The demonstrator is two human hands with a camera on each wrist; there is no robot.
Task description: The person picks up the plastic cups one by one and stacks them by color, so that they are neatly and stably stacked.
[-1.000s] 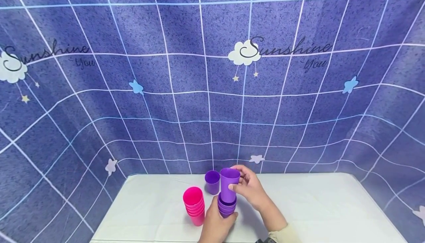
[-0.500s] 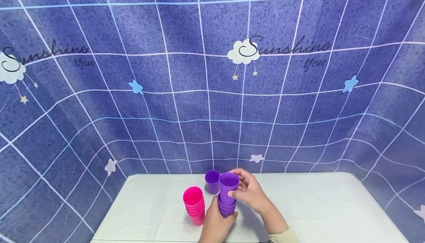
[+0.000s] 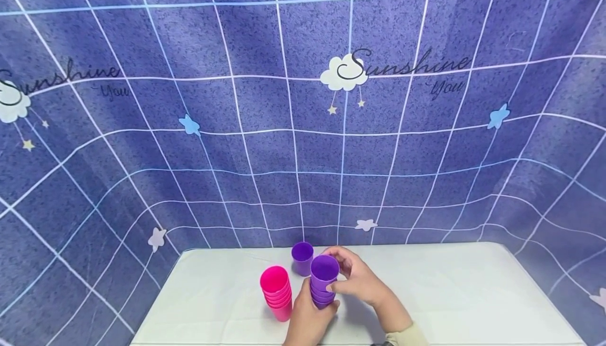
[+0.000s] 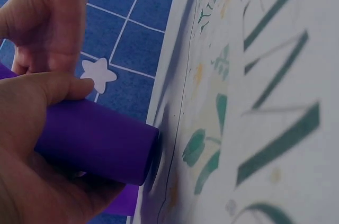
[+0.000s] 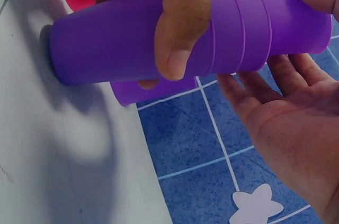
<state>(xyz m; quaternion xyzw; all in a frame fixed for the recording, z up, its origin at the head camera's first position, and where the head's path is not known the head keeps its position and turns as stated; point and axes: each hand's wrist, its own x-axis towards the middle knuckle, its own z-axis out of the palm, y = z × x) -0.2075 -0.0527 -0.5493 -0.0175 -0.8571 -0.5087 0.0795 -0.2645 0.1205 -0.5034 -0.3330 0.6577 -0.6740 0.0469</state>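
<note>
A stack of purple cups (image 3: 323,298) stands upright on the white table, its base at the tabletop in both wrist views. My left hand (image 3: 310,315) grips the lower part of the stack from the left, thumb and fingers round it. The topmost purple cup (image 5: 294,20) sits partly nested in the stack, and my right hand (image 3: 361,280) holds it between thumb and fingers. Several rims show below it in the right wrist view. Just behind, a single purple cup (image 3: 302,267) stands upright. To the left of my left hand is a stack of pink cups (image 3: 279,304).
The white table (image 3: 450,293) has its back edge against a blue grid-patterned cloth (image 3: 265,151), which hangs at the back and both sides. Green print shows on the white cloth (image 4: 201,150) in the left wrist view.
My right hand has lowered the top purple cup down into the stack, so less of its wall shows. My left hand keeps its grip. The pink stack and single purple cup stay put.
</note>
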